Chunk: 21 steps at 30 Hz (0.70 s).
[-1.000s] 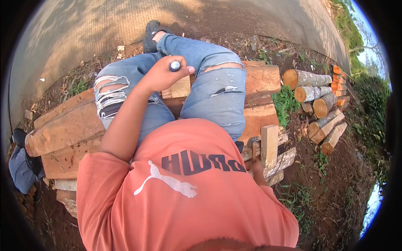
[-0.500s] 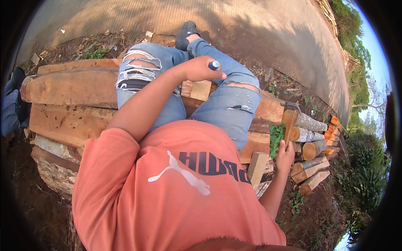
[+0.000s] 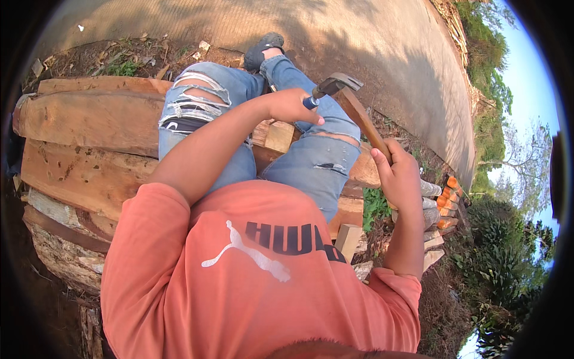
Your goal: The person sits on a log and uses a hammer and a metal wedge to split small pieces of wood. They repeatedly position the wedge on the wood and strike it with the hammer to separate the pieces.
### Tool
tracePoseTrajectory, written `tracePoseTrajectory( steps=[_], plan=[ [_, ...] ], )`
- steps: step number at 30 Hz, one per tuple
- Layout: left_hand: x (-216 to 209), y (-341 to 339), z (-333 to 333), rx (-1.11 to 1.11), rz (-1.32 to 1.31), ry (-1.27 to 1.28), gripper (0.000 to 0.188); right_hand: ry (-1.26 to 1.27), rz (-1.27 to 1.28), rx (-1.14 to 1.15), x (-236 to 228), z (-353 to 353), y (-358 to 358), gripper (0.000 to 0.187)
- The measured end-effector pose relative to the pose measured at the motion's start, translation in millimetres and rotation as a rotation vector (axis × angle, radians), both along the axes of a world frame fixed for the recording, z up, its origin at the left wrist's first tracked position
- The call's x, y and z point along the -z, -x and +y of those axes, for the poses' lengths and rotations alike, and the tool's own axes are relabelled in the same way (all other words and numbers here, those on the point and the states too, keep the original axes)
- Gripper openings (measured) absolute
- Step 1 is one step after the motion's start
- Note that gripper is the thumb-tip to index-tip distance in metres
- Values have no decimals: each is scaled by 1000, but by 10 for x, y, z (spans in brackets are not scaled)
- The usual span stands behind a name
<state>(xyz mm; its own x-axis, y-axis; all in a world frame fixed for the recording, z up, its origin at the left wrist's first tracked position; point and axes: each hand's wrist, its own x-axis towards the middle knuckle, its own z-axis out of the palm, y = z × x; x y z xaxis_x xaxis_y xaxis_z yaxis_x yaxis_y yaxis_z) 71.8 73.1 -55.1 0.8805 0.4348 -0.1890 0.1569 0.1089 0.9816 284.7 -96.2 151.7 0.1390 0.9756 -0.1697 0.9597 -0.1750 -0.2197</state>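
My left hand (image 3: 294, 106) is closed around a blue-handled tool (image 3: 310, 102). Only the end of its handle shows, with a pale round cap; its lower part is hidden by the fist and my legs. My right hand (image 3: 397, 173) grips the wooden handle of a claw hammer (image 3: 360, 117). The hammer is raised, its metal head just beyond and to the right of the blue handle's end, over my right leg. Below my left hand, between my thighs, is a squared wood block (image 3: 279, 137) with a pale face.
I sit on a stack of long sawn timbers (image 3: 89, 122) reaching to the left. Short cut logs with orange ends (image 3: 448, 200) lie at the right. A small wood offcut (image 3: 347, 239) stands by my right side, near green leaves (image 3: 375, 209). Beyond my feet runs a paved strip (image 3: 197, 30).
My right hand has lifted the hammer from beside the logs at the right, up and leftward to near the blue handle's end. My left hand keeps its grip, almost in place.
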Motion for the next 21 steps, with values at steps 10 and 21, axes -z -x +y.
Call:
tracePoseTrajectory(
  steps=[10, 21],
  plan=[
    [171, -60, 13, 1, -67, -37, 50, 5, 108, 98, -51, -91, -215, 39],
    [102, -72, 67, 15, -52, 9, 48, -187, 547, 233, 259, -189, -245, 34]
  ],
)
